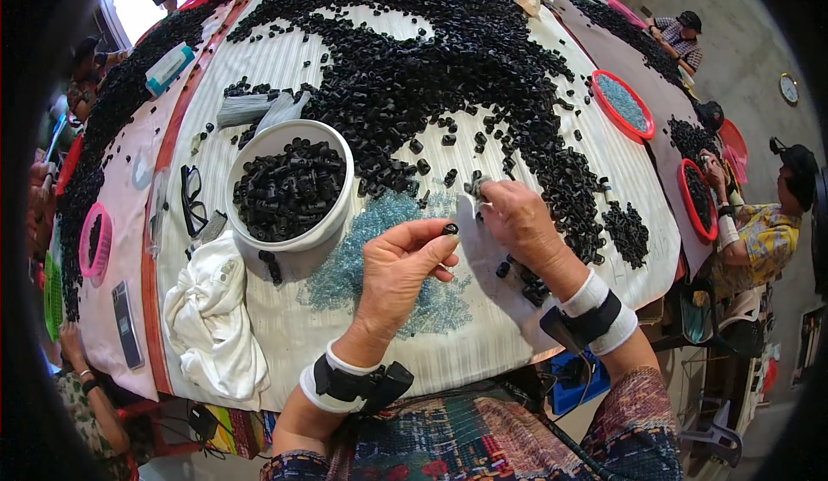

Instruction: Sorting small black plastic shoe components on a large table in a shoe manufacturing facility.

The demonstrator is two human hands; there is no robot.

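Note:
Between thumb and forefinger, my left hand (398,265) pinches a small black ring-like cap (450,229), its hollow end showing. My right hand (522,222) is closed a little farther off to the right, fingertips down at the table. They grip a small black cylindrical piece (476,176), partly hidden, with something greyish at the fingertips. A spread of small clear bluish beads or plugs (379,226) lies under and around my left hand. Beyond both hands stretches a large heap of black cylindrical caps (448,67). A white bowl (347,170) full of black pieces stands to the left.
Left of the bowl lie black-framed glasses (193,201), a white cloth (216,317) and grey strips (244,110). A phone (127,326) rests farther left. At right are a red basket (595,93) of clear pieces and a small black pile (626,232). Other people work around the table.

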